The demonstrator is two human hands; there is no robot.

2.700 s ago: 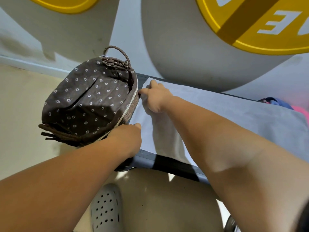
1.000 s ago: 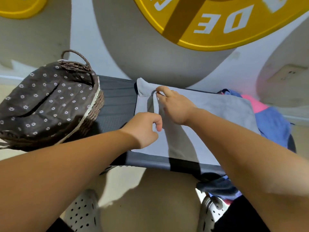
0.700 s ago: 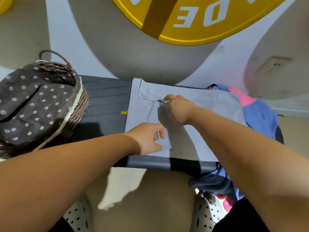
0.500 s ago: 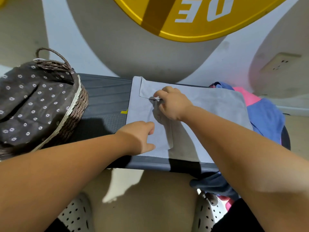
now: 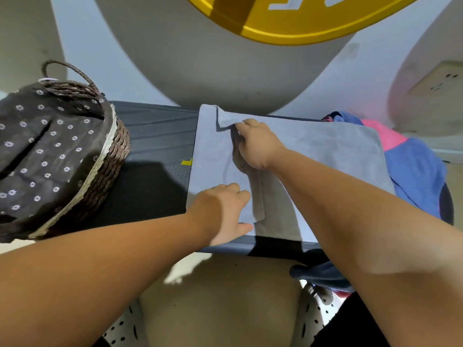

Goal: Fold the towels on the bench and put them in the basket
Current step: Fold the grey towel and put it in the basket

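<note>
We have drawn the left edge of the grey rectangular cloth towel point(image 5: 325, 151), mid-frame on the dark flat desk point(image 5: 155, 136), rightward, left grip point(image 5: 220, 211) and right grip point(image 5: 258, 146) both pinched on it; judging this the first fold, next we should lay it across evenly.

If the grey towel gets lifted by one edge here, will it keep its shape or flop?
Probably floppy: where the right hand pinches the grey towel, the edge turns over in soft creases. Likely light for its size, since it lies thin and flat on the bench. Its matte weave suggests it would drag rather than slip.
</note>
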